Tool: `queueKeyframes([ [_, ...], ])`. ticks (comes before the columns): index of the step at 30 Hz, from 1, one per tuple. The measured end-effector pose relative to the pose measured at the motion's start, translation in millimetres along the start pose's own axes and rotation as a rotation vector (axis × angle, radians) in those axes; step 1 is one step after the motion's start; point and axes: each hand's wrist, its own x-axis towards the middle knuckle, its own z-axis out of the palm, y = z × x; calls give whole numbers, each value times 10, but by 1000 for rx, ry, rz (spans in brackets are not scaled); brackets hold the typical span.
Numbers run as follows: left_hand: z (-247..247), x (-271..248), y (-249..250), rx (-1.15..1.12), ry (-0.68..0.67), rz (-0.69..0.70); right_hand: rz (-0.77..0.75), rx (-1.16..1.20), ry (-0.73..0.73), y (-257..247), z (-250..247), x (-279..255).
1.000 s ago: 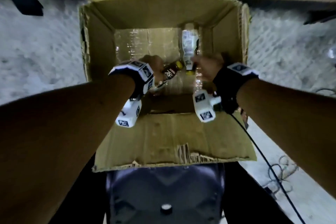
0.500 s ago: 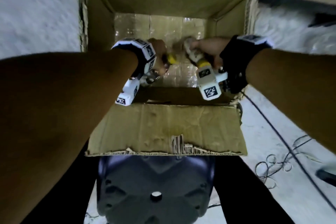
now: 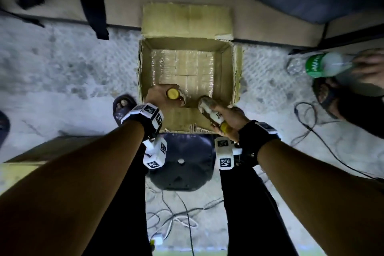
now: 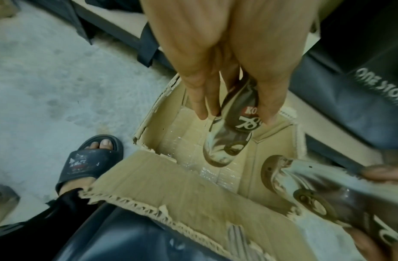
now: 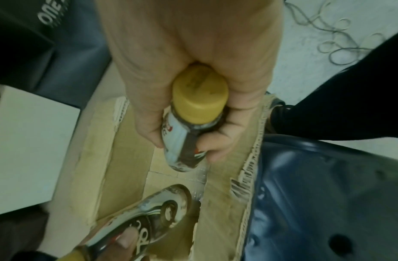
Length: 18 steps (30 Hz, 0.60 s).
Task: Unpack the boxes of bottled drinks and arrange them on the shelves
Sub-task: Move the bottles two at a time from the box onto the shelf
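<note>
An open cardboard box (image 3: 226,72) stands on the floor, and only clear plastic wrap shows on its bottom. Over its near left corner my left hand (image 3: 159,97) grips a dark-labelled bottle by the neck, yellow cap (image 3: 173,94) facing up. The left wrist view shows that bottle (image 4: 233,127) hanging from the fingers (image 4: 200,98) above the box. My right hand (image 3: 233,118) grips a second bottle (image 3: 211,110) tilted over the near right corner. Its yellow cap (image 5: 200,98) points back at my wrist.
A dark blue plastic stool (image 3: 182,162) sits just in front of the box, with cables (image 3: 176,214) behind it. My sandalled foot (image 3: 122,106) is left of the box. At far right another person's hand holds a green-labelled bottle (image 3: 324,64).
Both hands have lifted their bottles up from the bottom of the box to its near rim. My head has risen, so the box looks smaller and farther below.
</note>
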Motion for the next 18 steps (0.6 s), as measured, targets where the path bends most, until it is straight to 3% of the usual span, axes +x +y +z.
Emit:
queueKeyframes([
  [10,-772,-1707,1152,-204,79,119,-259,-220,119,-38,-283,-1952],
  [18,-1609,-2449,2083,-159,284,303,-733,-578,168,-556,-561,-3526],
])
